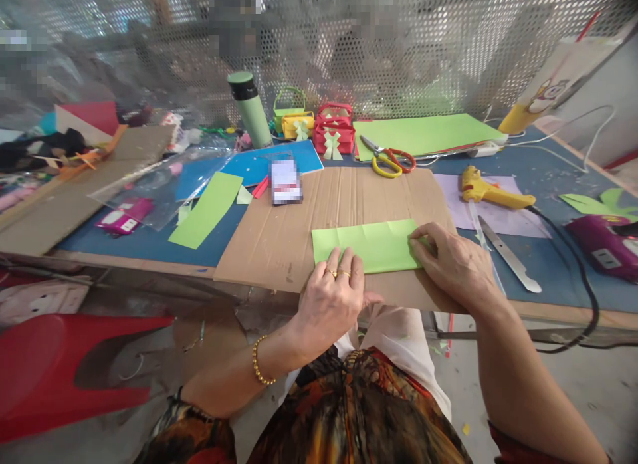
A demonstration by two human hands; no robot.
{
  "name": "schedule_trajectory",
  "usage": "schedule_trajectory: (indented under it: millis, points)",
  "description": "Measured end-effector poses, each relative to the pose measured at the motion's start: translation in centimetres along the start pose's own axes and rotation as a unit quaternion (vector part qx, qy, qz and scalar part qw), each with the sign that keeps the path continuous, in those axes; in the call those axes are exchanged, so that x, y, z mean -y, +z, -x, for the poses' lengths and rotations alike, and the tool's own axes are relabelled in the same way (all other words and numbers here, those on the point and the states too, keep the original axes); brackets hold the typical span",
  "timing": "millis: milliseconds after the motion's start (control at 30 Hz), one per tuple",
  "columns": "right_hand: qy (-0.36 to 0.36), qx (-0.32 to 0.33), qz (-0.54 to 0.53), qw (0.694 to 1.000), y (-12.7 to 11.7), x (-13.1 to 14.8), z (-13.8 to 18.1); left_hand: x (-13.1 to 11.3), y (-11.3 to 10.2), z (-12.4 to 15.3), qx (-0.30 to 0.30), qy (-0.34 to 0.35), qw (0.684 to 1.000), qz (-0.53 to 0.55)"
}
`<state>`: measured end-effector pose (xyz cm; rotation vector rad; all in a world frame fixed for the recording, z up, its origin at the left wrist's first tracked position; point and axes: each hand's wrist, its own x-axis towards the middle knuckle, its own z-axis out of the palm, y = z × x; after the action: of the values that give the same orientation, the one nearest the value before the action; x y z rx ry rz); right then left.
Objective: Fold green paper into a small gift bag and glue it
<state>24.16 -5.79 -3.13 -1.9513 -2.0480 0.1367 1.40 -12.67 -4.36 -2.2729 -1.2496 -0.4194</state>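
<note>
A light green paper sheet (371, 244) with fold creases lies on a brown cardboard sheet (309, 218) near the table's front edge. My left hand (331, 301) presses flat on the paper's lower left edge, fingers together, rings on two of them. At the paper's right end my right hand (451, 261) pinches the edge with its fingertips.
Scissors (389, 159), a yellow glue gun (491, 191) with a black cable, a metal blade (508, 251) and a purple device (605, 244) lie to the right. Small paper baskets (333, 133), a green flask (249, 108) and green sheets (428, 133) stand behind. A red chair (54, 364) is at lower left.
</note>
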Motion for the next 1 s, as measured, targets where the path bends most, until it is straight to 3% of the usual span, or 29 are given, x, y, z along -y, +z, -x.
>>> schedule_trajectory:
  millis: [633, 1000]
  points:
    - [-0.048, -0.057, -0.029, 0.997, 0.36, 0.01, -0.01, -0.81, -0.15, 0.84, 0.064, -0.004, 0.998, -0.001]
    - [-0.012, -0.011, -0.044, 0.999, -0.39, 0.72, -0.09, -0.65, 0.06, 0.71, 0.045, -0.002, 0.999, 0.006]
